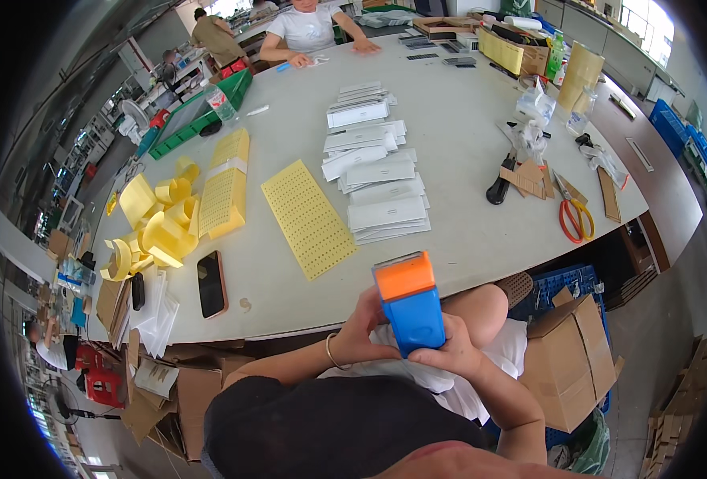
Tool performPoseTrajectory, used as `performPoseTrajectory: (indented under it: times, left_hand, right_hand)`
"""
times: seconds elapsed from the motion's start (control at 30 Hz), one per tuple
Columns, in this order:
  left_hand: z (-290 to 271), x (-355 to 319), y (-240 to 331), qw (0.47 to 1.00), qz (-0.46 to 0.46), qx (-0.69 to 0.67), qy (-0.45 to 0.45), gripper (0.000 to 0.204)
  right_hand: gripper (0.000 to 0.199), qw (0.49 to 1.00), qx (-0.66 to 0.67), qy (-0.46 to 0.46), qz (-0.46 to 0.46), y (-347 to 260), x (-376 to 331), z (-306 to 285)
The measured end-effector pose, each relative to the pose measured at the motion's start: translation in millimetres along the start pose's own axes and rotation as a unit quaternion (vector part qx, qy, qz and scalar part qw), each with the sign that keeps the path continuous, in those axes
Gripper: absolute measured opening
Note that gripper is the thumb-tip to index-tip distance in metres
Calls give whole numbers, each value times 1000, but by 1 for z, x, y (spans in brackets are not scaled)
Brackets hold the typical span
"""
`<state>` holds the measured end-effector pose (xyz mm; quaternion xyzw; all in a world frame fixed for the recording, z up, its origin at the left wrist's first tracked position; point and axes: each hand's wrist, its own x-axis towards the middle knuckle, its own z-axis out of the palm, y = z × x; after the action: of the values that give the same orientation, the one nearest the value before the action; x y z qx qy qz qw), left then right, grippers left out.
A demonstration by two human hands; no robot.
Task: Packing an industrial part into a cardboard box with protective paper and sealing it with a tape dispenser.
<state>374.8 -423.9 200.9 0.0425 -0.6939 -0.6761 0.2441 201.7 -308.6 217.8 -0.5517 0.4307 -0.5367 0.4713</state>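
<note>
In front of my chest, just off the near table edge, I hold a blue and orange block-shaped hand tool (414, 307) upright. Its kind is not clear; a clear strip runs along its orange end. My left hand (364, 333) is closed around its left side, and my right hand (458, 348) grips the lower right side and bottom. Beyond the tool, overlapping bundles of white paper slips (387, 217) run in a column up the table. A yellow sheet (308, 220) with rows of small print lies left of them.
On the left are a banded stack of yellow sheets (224, 195), curled yellow strips (170, 235) and a phone (212, 284). Scissors (574, 214) and a black-handled tool (499, 185) lie right. A co-worker (307, 33) sits across the table. Cardboard boxes (569, 363) flank me below.
</note>
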Motion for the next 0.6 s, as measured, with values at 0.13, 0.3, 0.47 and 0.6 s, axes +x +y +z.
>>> performPoseTrajectory:
  times: [0.13, 0.3, 0.47, 0.6]
  left_hand:
    - [-8, 0, -12, 997, -33, -43, 51, 99]
    - [-21, 1, -11, 992, -25, 48, 115, 93]
    - [-25, 4, -1, 973, 2, 181, 147, 98]
    - [-24, 9, 8, 964, 0, 226, 136, 105]
  right_hand:
    - [65, 986, -145, 82, -16, -7, 9, 2]
    - [80, 964, -219, 147, -16, -7, 23, 12]
    - [82, 967, -214, 138, -2, -14, 37, 15]
    - [84, 965, -225, 131, 41, -18, 45, 14]
